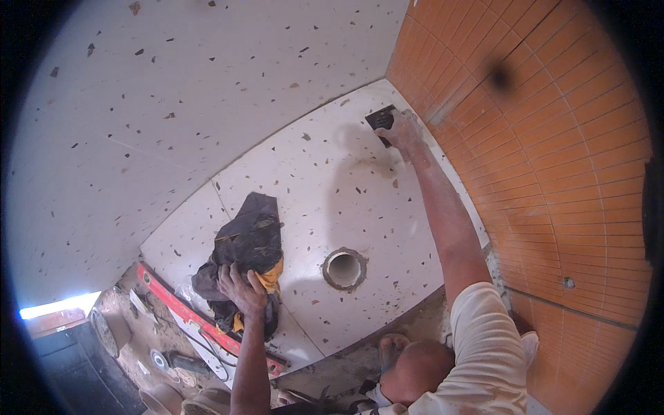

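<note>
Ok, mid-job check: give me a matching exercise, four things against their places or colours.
1. dark square piece
2. dark cloth bundle
3. spirit level
4. pipe opening

A. red
B. set in the speckled white tiles
C. at the right hand
D. under the left hand

Pairs: 1-C, 2-D, 3-A, 4-B

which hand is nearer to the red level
Left. The left hand rests on the dark cloth close beside the red level; the right hand is farther off, toward the picture's upper right, on a dark square piece.
</note>
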Action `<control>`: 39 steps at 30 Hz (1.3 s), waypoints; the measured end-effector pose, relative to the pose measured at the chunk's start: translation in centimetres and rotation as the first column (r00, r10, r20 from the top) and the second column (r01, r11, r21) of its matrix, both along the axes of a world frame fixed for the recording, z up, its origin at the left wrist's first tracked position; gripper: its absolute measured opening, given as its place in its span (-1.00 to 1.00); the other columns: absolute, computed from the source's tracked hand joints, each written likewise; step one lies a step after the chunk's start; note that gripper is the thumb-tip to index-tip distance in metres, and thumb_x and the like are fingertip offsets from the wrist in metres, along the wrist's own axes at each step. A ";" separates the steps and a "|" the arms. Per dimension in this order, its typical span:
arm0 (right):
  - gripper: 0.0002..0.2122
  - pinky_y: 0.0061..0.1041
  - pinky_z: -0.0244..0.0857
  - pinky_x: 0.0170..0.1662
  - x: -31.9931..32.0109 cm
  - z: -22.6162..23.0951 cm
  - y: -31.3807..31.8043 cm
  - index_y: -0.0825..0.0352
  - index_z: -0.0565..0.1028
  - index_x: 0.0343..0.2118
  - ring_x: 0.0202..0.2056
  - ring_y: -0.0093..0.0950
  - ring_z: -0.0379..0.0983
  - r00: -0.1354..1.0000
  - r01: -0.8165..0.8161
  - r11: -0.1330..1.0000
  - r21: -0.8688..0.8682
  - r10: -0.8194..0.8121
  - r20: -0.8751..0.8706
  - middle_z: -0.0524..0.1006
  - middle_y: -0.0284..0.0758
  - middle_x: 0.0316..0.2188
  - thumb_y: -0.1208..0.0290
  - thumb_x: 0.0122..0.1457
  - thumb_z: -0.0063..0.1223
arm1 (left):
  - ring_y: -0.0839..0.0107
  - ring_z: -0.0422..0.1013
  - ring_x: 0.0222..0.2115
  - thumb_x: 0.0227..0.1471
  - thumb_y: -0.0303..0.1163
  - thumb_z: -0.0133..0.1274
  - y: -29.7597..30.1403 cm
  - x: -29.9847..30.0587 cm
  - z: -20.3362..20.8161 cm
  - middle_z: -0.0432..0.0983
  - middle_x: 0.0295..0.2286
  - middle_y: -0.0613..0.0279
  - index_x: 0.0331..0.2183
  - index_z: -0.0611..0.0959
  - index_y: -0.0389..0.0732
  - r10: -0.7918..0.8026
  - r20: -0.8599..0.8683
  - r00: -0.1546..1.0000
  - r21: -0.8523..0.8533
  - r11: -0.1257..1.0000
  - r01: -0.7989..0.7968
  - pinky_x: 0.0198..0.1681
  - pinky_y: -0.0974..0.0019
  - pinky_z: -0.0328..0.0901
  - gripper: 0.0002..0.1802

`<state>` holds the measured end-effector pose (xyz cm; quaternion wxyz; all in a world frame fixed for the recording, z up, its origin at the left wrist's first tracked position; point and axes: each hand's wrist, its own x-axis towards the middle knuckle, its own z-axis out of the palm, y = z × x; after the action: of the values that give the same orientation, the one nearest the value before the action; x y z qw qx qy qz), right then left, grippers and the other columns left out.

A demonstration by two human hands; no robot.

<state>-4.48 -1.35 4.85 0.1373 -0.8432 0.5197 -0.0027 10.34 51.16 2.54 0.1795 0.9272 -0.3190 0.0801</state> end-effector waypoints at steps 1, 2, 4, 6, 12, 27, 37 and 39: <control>-0.29 -0.17 0.25 0.17 0.1 0.3 0.1 0.36 0.42 0.10 0.16 -0.14 0.25 1.000 0.000 1.000 0.020 -0.001 0.004 0.39 -0.06 0.02 -0.01 -0.05 0.33 | -0.17 0.14 0.15 0.10 -0.21 -0.02 0.0 0.1 0.0 0.28 0.05 -0.25 0.01 0.47 -0.41 -0.005 0.008 1.000 -0.004 1.000 0.005 0.24 -0.22 -0.07 -0.46; -0.31 -0.17 0.25 0.18 0.2 0.5 0.3 0.36 0.43 0.10 0.17 -0.15 0.24 1.000 0.002 1.000 0.025 -0.002 0.003 0.39 -0.07 0.02 -0.01 -0.04 0.33 | -0.17 0.14 0.15 0.10 -0.22 -0.01 0.1 0.1 -0.1 0.28 0.04 -0.25 0.01 0.47 -0.41 -0.009 0.016 1.000 -0.008 1.000 0.009 0.24 -0.22 -0.07 -0.47; -0.33 -0.17 0.25 0.18 0.3 0.5 0.6 0.37 0.45 0.08 0.17 -0.15 0.23 1.000 0.005 0.999 0.036 -0.005 0.001 0.38 -0.08 0.04 0.00 -0.01 0.32 | -0.19 0.15 0.13 0.09 -0.22 -0.01 0.1 0.2 -0.2 0.28 0.04 -0.25 0.00 0.48 -0.41 -0.010 0.023 1.000 -0.008 1.000 0.011 0.23 -0.21 -0.05 -0.47; -0.35 -0.17 0.25 0.18 0.2 0.2 0.7 0.35 0.46 0.08 0.17 -0.15 0.24 1.000 0.012 0.999 0.034 -0.012 0.013 0.37 -0.09 0.05 0.02 0.00 0.32 | -0.20 0.16 0.11 0.08 -0.22 0.00 -0.1 0.1 -0.2 0.28 0.04 -0.25 -0.01 0.48 -0.40 -0.004 0.022 1.000 0.001 1.000 0.004 0.21 -0.21 -0.04 -0.48; -0.40 -0.15 0.26 0.17 -0.2 0.2 0.1 0.27 0.49 0.10 0.16 -0.16 0.25 0.999 -0.015 1.000 0.007 0.015 0.032 0.36 -0.09 0.07 0.04 0.02 0.31 | -0.20 0.17 0.09 0.09 -0.21 -0.01 -0.2 0.3 -0.3 0.28 0.03 -0.27 -0.01 0.47 -0.39 -0.019 0.023 1.000 -0.011 1.000 0.020 0.20 -0.21 -0.02 -0.48; -0.43 -0.18 0.31 0.14 -0.1 -1.3 -1.2 0.27 0.52 0.02 0.09 -0.12 0.34 0.993 -0.075 0.996 -0.045 0.079 0.092 0.43 -0.13 0.02 0.16 -0.08 0.38 | -0.21 0.18 0.09 0.09 -0.21 -0.01 -0.1 0.3 -0.4 0.27 0.04 -0.28 0.01 0.45 -0.40 -0.021 0.038 0.999 0.011 1.000 0.021 0.19 -0.22 -0.02 -0.46; -0.35 -0.28 0.30 0.14 0.0 -0.4 -3.2 0.31 0.52 0.02 0.04 -0.12 0.39 0.982 -0.184 0.982 0.047 0.182 0.044 0.44 -0.07 0.00 0.21 -0.23 0.39 | -0.22 0.17 0.09 0.11 -0.18 -0.03 -0.3 0.2 -0.2 0.27 0.03 -0.29 0.00 0.47 -0.40 -0.020 0.033 0.999 -0.009 1.000 0.021 0.21 -0.23 -0.04 -0.47; -0.35 -0.30 0.31 0.12 0.3 -0.2 -3.8 0.34 0.52 0.02 0.05 -0.14 0.40 0.984 -0.174 0.975 0.140 0.167 0.059 0.44 -0.06 0.01 0.20 -0.23 0.40 | -0.22 0.17 0.09 0.12 -0.17 -0.04 0.0 0.3 -0.4 0.27 0.03 -0.29 0.00 0.47 -0.39 -0.014 0.031 0.999 -0.002 1.000 0.014 0.21 -0.23 -0.05 -0.46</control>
<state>-4.15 -5.10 4.66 0.2100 -0.8723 0.4408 0.0269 10.64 51.16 2.18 0.1762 0.9233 -0.3282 0.0933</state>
